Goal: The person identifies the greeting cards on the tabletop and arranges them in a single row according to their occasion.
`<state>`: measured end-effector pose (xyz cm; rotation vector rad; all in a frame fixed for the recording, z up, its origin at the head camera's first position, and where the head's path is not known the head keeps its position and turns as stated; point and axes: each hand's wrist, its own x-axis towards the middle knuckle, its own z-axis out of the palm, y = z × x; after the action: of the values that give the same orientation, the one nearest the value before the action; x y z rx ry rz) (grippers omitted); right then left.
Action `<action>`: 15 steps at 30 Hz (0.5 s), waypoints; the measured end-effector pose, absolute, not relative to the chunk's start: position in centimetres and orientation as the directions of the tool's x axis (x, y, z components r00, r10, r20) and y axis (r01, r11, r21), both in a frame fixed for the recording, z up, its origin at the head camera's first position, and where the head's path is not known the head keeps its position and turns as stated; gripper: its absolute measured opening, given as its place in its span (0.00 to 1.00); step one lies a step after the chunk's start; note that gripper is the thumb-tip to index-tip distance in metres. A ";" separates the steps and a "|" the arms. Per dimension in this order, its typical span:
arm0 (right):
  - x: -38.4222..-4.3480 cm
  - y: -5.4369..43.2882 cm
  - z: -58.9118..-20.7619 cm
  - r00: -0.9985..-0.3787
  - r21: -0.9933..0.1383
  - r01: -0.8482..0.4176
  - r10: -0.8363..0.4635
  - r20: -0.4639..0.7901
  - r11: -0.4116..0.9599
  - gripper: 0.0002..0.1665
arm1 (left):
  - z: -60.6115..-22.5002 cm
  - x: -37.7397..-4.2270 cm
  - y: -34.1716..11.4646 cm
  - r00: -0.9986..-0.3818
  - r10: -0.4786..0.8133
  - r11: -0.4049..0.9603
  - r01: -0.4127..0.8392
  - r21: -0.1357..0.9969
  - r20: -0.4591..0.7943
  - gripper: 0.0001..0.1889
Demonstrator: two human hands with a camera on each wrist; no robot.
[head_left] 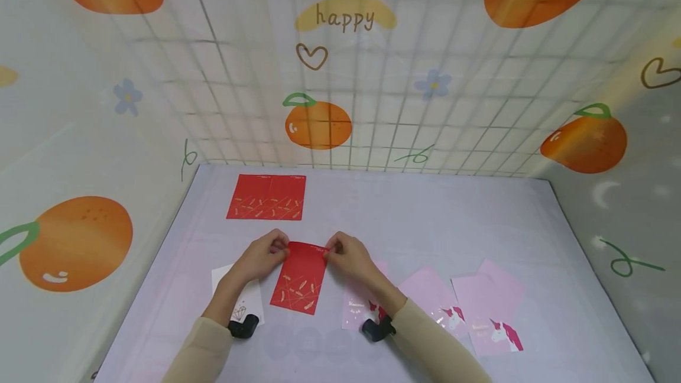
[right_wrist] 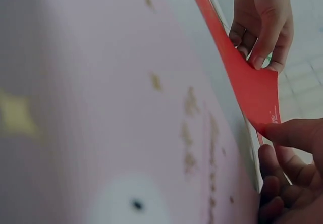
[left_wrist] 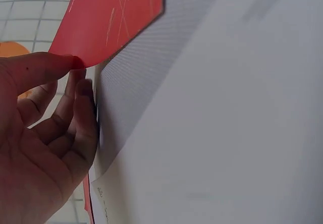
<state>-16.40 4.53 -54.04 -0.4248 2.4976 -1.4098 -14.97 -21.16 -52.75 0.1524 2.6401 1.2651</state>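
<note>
A red card (head_left: 300, 279) with a gold feather-like print is held between both hands near the middle of the table. My left hand (head_left: 262, 257) pinches its far left corner; in the left wrist view the thumb (left_wrist: 48, 70) presses on the red face and the card bends there. At the far right corner my right hand (head_left: 351, 257) pinches it between thumb and fingers. The near end of the card lies low over the table. A white card (head_left: 250, 300) with a diamond drawing is partly hidden under the left forearm.
Another red card (head_left: 268, 197) lies spread flat at the back left of the table (head_left: 425, 211). To the right lie several pink cards with unicorn prints (head_left: 486, 312), some overlapping, one partly under the right forearm. A patterned cloth wall (head_left: 362, 75) rises behind the table.
</note>
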 end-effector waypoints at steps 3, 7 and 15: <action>-16.4 4.6 -54.1 -0.930 -0.869 -0.113 -0.360 -0.079 0.481 0.07 | -52.7 -14.9 -21.1 -0.975 0.176 0.606 -0.004 0.795 -0.138 0.11; -16.5 4.7 -53.9 -0.930 -0.879 -0.095 -0.356 -0.089 0.468 0.07 | -52.8 -14.9 -21.0 -0.975 0.159 0.581 -0.033 0.813 -0.153 0.11; -16.6 5.3 -53.6 -0.916 -0.923 -0.042 -0.383 -0.116 0.382 0.09 | -52.7 -15.0 -20.8 -0.966 0.171 0.446 -0.099 0.889 -0.193 0.14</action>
<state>-16.60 5.29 -53.61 -0.3729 2.3350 -1.5458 -14.96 -20.85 -52.71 0.0624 2.4447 1.5291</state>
